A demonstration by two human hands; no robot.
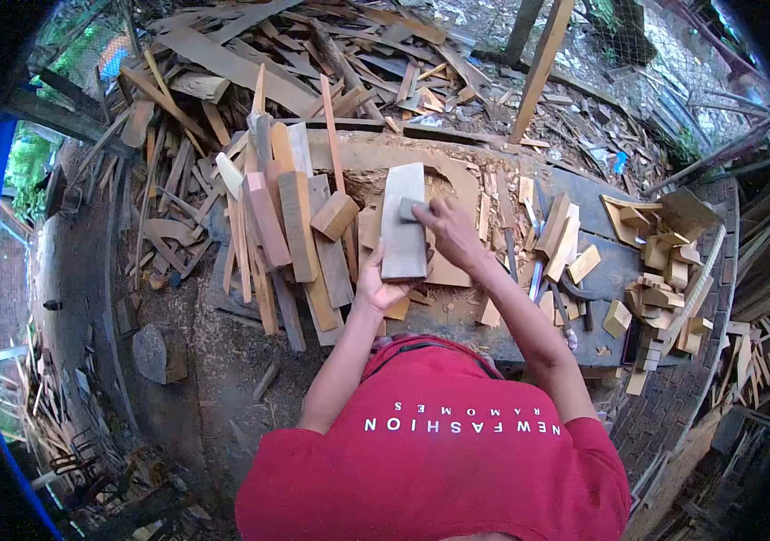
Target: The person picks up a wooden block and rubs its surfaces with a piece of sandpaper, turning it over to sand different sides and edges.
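My left hand [379,279] is wrapped around the lower left edge of a pale, tapered wooden board [405,248], which is tilted up over the workbench. Against the board's upper right face, my right hand [451,233] pinches a small grey block [410,209]. Behind the board lies a larger brown wooden panel [464,185] among shavings. Just left of my left hand, a short wooden block [335,215] rests on long upright-leaning planks [297,221].
Small wood blocks [664,293] are heaped at the bench's right end. Tools, including a dark curved one [578,288], lie right of my right arm. A scrap-wood pile [313,63] rises behind the bench [615,334]. A cut log [158,353] stands on the ground at left.
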